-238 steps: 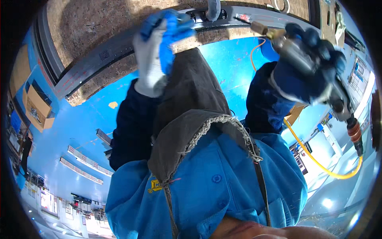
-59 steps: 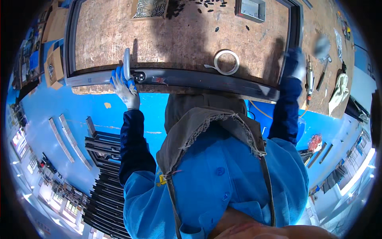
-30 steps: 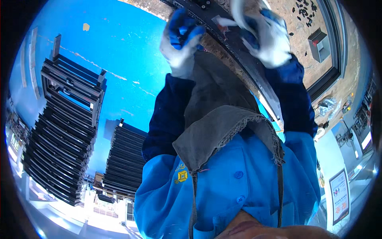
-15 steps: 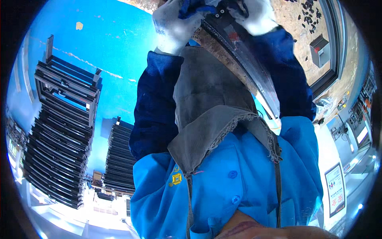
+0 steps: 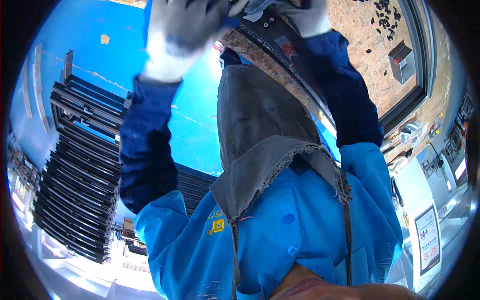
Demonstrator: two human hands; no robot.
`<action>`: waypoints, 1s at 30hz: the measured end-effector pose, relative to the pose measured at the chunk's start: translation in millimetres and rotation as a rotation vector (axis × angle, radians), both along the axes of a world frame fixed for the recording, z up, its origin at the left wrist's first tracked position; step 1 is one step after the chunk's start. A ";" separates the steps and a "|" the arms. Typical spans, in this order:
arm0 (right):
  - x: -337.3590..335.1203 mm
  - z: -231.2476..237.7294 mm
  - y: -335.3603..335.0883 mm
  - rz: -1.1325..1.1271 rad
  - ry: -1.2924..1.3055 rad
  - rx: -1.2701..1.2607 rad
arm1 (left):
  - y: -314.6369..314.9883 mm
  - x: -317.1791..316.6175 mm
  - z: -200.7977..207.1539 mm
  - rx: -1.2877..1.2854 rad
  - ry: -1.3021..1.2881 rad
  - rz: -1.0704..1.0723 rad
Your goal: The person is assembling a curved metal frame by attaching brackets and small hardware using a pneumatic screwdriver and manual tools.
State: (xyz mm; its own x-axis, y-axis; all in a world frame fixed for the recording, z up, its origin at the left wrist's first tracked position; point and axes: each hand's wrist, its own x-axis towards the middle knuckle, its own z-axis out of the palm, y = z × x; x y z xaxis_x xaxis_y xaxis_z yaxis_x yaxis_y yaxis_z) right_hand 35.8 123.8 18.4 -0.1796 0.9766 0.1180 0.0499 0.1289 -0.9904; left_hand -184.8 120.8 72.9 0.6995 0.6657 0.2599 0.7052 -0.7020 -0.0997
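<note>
My left hand (image 5: 187,27), in a white glove with a dark palm, is raised at the top, left of a black metal bar (image 5: 272,42). Motion smears its fingers, so their pose does not show. My right hand (image 5: 310,17), gloved alike, is at the bar's right side; its fingers curl inward, partly cut off by the upper edge, and what they hold is hidden. The bar has small bright screws or holes at its upper end and slants along a worn bench edge. A clear, crumpled plastic-like piece (image 5: 257,10) lies at that end, between the hands.
On the worn bench top (image 5: 365,60) at right lie scattered small black parts (image 5: 385,20) and a grey open box (image 5: 401,62). A black frame (image 5: 417,85) borders that area. Stacked black frames (image 5: 80,175) stand at left on the blue floor (image 5: 195,100).
My left hand has come away from the bar and moved left, its forearm swinging outward. The right hand remains by the bar. The view has shifted slightly.
</note>
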 end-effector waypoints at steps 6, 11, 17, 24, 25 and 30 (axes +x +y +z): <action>-5.0 51.9 -50.3 -0.119 -0.391 -0.122 | -131.3 66.8 -48.2 -0.363 -0.255 0.268; -32.0 70.0 -39.9 0.341 -1.344 0.082 | -132.9 129.7 -26.8 -0.526 -0.604 0.465; -29.7 71.3 -33.1 0.367 -1.385 0.016 | -133.5 143.1 -40.5 -0.564 -0.817 0.434; 0.1 39.6 -20.5 0.215 -1.178 0.213 | -83.2 76.2 -58.3 0.136 -0.962 0.540; 5.4 41.7 -17.5 0.187 -1.089 0.320 | -61.0 72.9 -50.6 0.097 -0.960 0.491; -3.5 43.2 -8.9 0.170 -0.968 0.270 | -26.0 53.4 -62.4 -0.093 -0.799 0.294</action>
State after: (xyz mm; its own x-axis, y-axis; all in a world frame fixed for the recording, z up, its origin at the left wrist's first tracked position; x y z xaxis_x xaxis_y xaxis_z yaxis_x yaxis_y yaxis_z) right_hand 32.3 115.0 61.6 -0.4493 0.8913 0.0610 0.7744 0.4226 -0.4709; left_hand -131.4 94.8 10.5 0.1249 0.8345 0.5367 0.6940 -0.4601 0.5538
